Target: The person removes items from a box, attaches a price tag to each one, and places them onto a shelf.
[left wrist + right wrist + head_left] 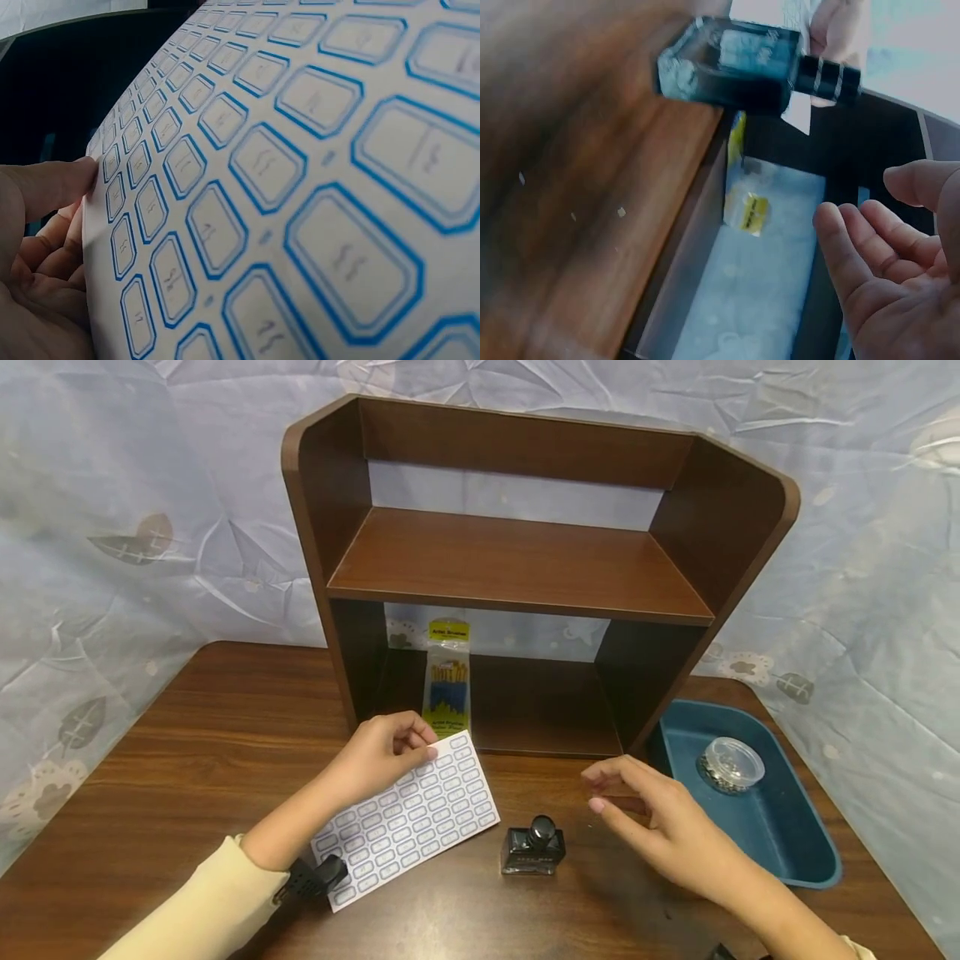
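My left hand (378,758) pinches a white sheet of label stickers (420,817) between thumb and fingers at its upper edge. Blue-bordered rectangles cover the sheet, many with small handwritten numbers; in the left wrist view the sheet (255,180) slants up, with the thumb at its edge. To the right of the sheet stands a small dark glass bottle (531,850) with a round black cap. My right hand (660,827) hovers to the right of this bottle, fingers loosely bent and nothing between them. Its palm shows in the right wrist view, apart from the bottle (735,67).
A brown two-tier shelf (517,560) stands at the back of the wooden table (187,735). A pack of artist brushes (448,681) leans in its lower tier. On the right, a blue tray (780,835) holds a clear round tub (733,763) of small pieces.
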`<state>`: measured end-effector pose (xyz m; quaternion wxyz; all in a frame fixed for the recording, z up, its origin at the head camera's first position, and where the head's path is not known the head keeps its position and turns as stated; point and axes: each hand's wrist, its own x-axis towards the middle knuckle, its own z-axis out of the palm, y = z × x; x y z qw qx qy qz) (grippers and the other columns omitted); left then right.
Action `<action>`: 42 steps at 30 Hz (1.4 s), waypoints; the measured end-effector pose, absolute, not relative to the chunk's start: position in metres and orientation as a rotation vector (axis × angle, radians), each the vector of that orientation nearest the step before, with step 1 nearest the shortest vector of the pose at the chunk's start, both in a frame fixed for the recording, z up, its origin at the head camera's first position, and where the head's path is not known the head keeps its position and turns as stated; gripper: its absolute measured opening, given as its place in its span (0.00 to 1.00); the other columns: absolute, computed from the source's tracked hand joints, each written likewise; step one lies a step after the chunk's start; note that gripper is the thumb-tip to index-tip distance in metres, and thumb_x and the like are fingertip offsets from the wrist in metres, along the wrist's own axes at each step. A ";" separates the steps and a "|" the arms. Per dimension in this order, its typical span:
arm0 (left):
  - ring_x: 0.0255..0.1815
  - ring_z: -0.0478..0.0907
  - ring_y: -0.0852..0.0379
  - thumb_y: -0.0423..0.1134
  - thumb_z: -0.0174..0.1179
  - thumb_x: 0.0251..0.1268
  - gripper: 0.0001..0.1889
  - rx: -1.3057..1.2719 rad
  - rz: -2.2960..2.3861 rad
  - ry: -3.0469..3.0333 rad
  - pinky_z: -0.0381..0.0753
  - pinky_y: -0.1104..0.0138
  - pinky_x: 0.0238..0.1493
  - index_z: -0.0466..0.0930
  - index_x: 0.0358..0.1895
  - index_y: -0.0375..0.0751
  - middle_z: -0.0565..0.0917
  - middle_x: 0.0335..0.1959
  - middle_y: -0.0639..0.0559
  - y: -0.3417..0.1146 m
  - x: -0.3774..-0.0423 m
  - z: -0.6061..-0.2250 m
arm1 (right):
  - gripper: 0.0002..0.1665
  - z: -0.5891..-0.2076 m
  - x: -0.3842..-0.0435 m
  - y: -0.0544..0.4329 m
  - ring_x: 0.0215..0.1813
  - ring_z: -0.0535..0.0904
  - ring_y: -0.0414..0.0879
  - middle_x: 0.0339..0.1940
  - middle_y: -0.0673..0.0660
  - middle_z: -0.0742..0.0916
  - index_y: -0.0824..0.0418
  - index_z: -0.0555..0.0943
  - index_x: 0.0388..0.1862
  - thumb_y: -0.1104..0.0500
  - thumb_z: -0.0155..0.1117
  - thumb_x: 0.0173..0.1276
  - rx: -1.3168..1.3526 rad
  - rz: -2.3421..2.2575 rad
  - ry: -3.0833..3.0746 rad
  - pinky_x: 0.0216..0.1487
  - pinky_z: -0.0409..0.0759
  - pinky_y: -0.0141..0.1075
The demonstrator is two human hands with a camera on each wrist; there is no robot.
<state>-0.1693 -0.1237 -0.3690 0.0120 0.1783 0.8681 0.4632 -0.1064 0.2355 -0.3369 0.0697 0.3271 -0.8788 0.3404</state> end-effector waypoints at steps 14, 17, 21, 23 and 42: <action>0.31 0.77 0.59 0.32 0.67 0.70 0.03 0.668 1.458 2.721 0.77 0.72 0.35 0.88 0.43 0.38 0.88 0.32 0.49 -0.098 -0.174 -0.356 | 0.10 -0.323 -0.138 0.230 0.45 0.87 0.37 0.46 0.51 0.90 0.55 0.83 0.54 0.63 0.65 0.77 0.828 1.163 -2.653 0.43 0.87 0.31; 0.31 0.77 0.59 0.32 0.67 0.70 0.03 0.689 1.462 2.712 0.77 0.71 0.35 0.88 0.43 0.38 0.89 0.32 0.48 -0.091 -0.174 -0.351 | 0.09 -0.323 -0.143 0.226 0.44 0.87 0.39 0.45 0.52 0.91 0.55 0.84 0.53 0.61 0.65 0.77 0.794 1.178 -2.672 0.41 0.86 0.30; 0.31 0.77 0.60 0.33 0.66 0.71 0.03 0.720 1.460 2.706 0.77 0.71 0.35 0.88 0.43 0.39 0.89 0.33 0.49 -0.082 -0.176 -0.345 | 0.08 -0.325 -0.151 0.219 0.43 0.88 0.41 0.45 0.53 0.92 0.57 0.84 0.52 0.60 0.65 0.77 0.770 1.201 -2.695 0.43 0.86 0.30; 0.32 0.78 0.60 0.33 0.66 0.72 0.03 0.745 1.458 2.696 0.78 0.71 0.36 0.87 0.43 0.39 0.89 0.33 0.50 -0.077 -0.176 -0.342 | 0.09 -0.327 -0.155 0.216 0.42 0.88 0.41 0.45 0.54 0.92 0.59 0.84 0.52 0.60 0.65 0.77 0.765 1.223 -2.697 0.45 0.87 0.30; 0.34 0.79 0.61 0.33 0.63 0.73 0.04 0.889 1.380 2.657 0.79 0.71 0.38 0.87 0.44 0.40 0.89 0.35 0.49 -0.048 -0.175 -0.326 | 0.05 -0.339 -0.165 0.199 0.39 0.87 0.40 0.40 0.60 0.89 0.66 0.84 0.44 0.64 0.62 0.78 0.755 1.421 -2.639 0.44 0.89 0.32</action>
